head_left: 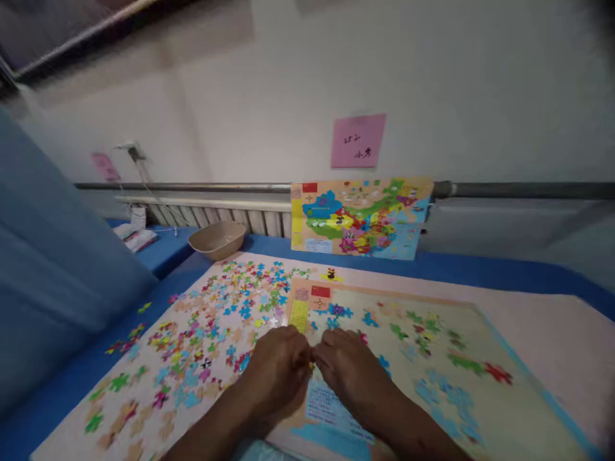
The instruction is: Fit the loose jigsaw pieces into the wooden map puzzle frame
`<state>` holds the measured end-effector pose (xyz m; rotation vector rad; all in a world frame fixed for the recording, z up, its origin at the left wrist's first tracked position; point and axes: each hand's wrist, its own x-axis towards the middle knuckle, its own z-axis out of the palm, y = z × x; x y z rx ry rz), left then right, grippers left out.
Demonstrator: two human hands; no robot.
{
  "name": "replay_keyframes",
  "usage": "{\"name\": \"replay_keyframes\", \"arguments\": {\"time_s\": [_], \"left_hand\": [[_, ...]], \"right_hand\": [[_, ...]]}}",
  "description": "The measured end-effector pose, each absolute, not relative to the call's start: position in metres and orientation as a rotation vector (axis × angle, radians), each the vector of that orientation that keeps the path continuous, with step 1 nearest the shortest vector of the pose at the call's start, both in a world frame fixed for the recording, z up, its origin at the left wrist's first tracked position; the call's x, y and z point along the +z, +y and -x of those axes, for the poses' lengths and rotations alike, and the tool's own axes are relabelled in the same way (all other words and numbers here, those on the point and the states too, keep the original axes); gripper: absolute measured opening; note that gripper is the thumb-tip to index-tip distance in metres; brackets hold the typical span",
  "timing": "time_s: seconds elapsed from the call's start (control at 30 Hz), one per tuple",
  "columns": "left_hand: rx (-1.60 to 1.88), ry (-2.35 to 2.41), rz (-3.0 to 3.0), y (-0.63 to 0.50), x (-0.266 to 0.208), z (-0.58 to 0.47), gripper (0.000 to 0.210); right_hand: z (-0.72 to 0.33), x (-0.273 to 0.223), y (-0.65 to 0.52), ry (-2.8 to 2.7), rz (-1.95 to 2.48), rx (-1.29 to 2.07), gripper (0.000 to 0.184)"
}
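Note:
My left hand [282, 358] and my right hand [350, 365] meet over the left part of a partly assembled map jigsaw puzzle [331, 298]. Both have curled fingers, with the fingertips close together. A small yellowish bit shows between them; whether it is held, I cannot tell. Just beyond the hands lies a yellow strip of joined pieces [298, 315], with a red flag section [321, 292] beside it. A pale blue text panel [331, 410] is partly covered by my right wrist. Joined blue pieces [449, 400] lie on the board to the right.
Many loose jigsaw pieces [192, 339] are scattered over the pale sheet to the left, some on the blue surface [62, 358]. A beige basin [218, 240] stands at the back left. A printed colour map [360, 221] leans against the wall rail. A blue curtain [62, 275] hangs at left.

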<state>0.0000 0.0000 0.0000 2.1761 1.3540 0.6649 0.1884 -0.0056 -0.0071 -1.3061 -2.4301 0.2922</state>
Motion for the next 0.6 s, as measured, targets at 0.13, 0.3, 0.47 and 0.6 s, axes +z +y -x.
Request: {"name": "replay_keyframes", "arguments": {"time_s": [0.13, 0.3, 0.47, 0.6], "left_hand": [[0.703, 1.248, -1.991, -0.001, -0.001, 0.004, 0.013], [0.91, 1.426, -1.683, 0.018, 0.019, 0.06, 0.008], [0.972, 1.636, -1.471, 0.038, 0.019, 0.121, 0.022], [0.883, 1.633, -1.412, 0.04, 0.009, 0.126, 0.019]], "right_hand": [[-0.19, -0.012, -0.003, -2.443, 1.299, 0.357, 0.021], [-0.188, -0.008, -0.004, -2.485, 1.316, 0.408, 0.026], [-0.19, -0.002, -0.004, -2.49, 1.298, 0.408, 0.026], [-0.193, 0.005, -0.003, -2.367, 1.212, 0.338, 0.021]]}}
